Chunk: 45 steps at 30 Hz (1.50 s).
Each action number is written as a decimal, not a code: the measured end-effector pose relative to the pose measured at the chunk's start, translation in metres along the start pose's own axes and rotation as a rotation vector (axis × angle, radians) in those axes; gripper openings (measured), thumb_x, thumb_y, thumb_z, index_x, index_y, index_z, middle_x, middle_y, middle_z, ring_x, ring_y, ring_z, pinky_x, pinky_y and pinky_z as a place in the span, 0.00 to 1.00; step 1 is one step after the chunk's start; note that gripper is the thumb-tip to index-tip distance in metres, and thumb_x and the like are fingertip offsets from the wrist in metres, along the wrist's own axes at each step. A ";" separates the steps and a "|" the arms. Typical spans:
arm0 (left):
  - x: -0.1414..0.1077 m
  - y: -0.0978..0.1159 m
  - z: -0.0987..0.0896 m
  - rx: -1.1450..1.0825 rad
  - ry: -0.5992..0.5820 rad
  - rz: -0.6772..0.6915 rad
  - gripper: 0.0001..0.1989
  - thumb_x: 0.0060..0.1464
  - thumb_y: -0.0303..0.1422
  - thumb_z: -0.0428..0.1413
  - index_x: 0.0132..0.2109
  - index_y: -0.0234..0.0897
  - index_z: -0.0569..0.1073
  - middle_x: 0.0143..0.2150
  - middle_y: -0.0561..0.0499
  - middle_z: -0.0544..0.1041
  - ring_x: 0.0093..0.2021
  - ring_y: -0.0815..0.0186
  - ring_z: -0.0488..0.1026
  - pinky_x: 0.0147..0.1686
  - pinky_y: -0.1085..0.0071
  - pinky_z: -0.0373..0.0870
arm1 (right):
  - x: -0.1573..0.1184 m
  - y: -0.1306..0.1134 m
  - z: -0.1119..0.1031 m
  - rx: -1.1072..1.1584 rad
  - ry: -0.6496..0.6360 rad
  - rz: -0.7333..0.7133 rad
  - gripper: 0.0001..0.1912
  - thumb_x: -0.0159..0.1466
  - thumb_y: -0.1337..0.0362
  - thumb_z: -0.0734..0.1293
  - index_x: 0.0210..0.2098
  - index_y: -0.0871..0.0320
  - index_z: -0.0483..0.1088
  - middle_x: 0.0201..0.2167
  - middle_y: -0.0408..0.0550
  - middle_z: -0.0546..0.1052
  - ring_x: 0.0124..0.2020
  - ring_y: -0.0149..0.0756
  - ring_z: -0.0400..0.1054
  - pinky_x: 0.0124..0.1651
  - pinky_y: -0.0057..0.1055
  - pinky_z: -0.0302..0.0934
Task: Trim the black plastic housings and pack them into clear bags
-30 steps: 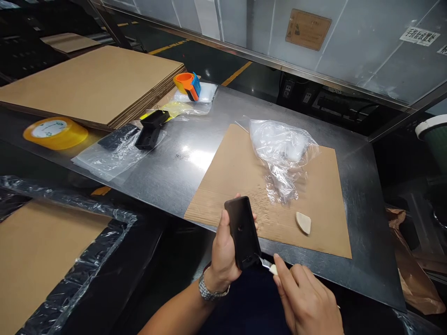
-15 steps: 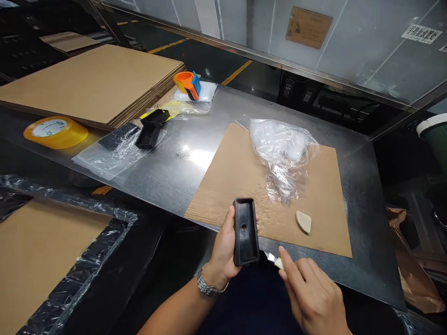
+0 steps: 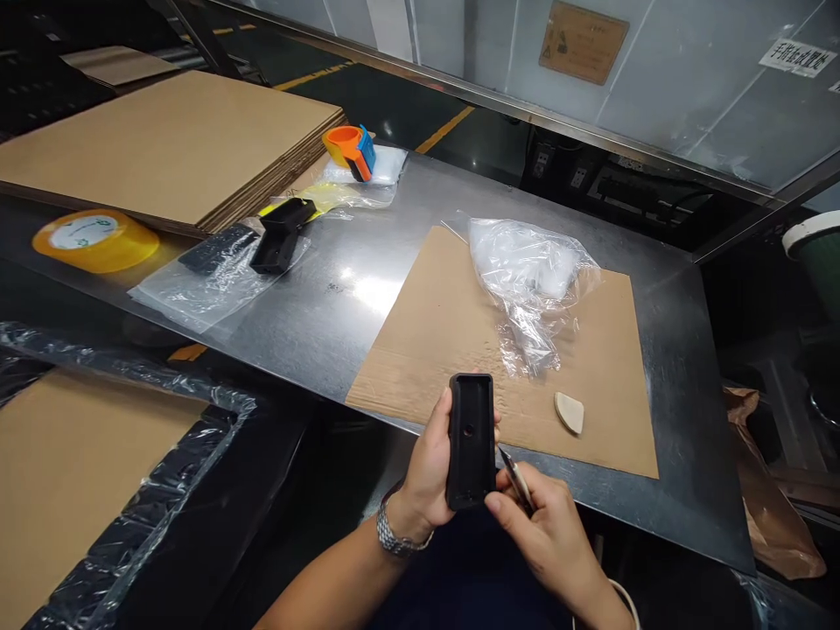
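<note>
My left hand [image 3: 426, 464] is closed around a black rectangular tray-like part [image 3: 471, 472], whose hollow side with a small hole in its floor faces me. In my right hand [image 3: 548, 534] is a slim knife [image 3: 517, 479], its dark tip pointing up beside the part's right edge. The right thumb touches the part's lower right corner. Beyond the hands, a cardboard sheet [image 3: 420, 341] lies on the metal table, with a small beige wedge-shaped piece [image 3: 570, 413] and a crumpled clear plastic bag [image 3: 525, 262] on it.
Two more black parts [image 3: 276, 249] rest on clear bags at the left. Near them are a yellow tape roll [image 3: 124, 248], an orange and blue tape dispenser [image 3: 351, 150] and a stack of cardboard [image 3: 184, 140]. The metal table's [image 3: 315, 341] front edge runs just beyond my hands.
My right hand has come left and turned, bringing its thumb against the black part; the knife now points up. The left hand has shifted slightly right with the part, which stands more upright in view.
</note>
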<state>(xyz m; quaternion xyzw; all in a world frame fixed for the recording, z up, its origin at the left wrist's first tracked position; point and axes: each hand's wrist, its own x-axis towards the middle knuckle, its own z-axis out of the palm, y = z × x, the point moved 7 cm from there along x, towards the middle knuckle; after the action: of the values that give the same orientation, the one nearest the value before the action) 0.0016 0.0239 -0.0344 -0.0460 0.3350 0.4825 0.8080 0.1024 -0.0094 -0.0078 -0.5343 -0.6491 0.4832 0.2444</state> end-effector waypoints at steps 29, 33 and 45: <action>-0.009 0.028 -0.009 0.021 0.044 0.628 0.27 0.55 0.49 0.44 0.59 0.46 0.60 0.31 0.50 0.75 0.29 0.68 0.71 0.28 0.74 0.69 | -0.025 -0.004 0.010 -0.531 0.073 -0.095 0.17 0.69 0.59 0.49 0.24 0.55 0.54 0.15 0.37 0.62 0.14 0.26 0.55 0.20 0.25 0.41; -0.011 0.029 -0.009 0.041 0.029 0.675 0.26 0.55 0.49 0.46 0.58 0.46 0.61 0.31 0.50 0.75 0.29 0.68 0.70 0.28 0.73 0.69 | -0.023 -0.006 0.011 -0.605 0.060 -0.104 0.18 0.69 0.59 0.48 0.24 0.55 0.55 0.14 0.36 0.63 0.13 0.26 0.57 0.20 0.26 0.40; -0.015 0.030 -0.011 0.105 0.031 0.769 0.29 0.51 0.52 0.47 0.57 0.47 0.63 0.31 0.50 0.75 0.30 0.67 0.71 0.29 0.73 0.70 | -0.022 -0.010 0.011 -0.662 0.079 -0.131 0.20 0.70 0.59 0.47 0.24 0.56 0.56 0.14 0.37 0.66 0.12 0.27 0.60 0.20 0.26 0.39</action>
<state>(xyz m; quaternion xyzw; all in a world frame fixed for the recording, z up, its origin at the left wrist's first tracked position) -0.0328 0.0246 -0.0263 0.1169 0.3640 0.7316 0.5644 0.0958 -0.0330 0.0007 -0.5599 -0.7939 0.2084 0.1130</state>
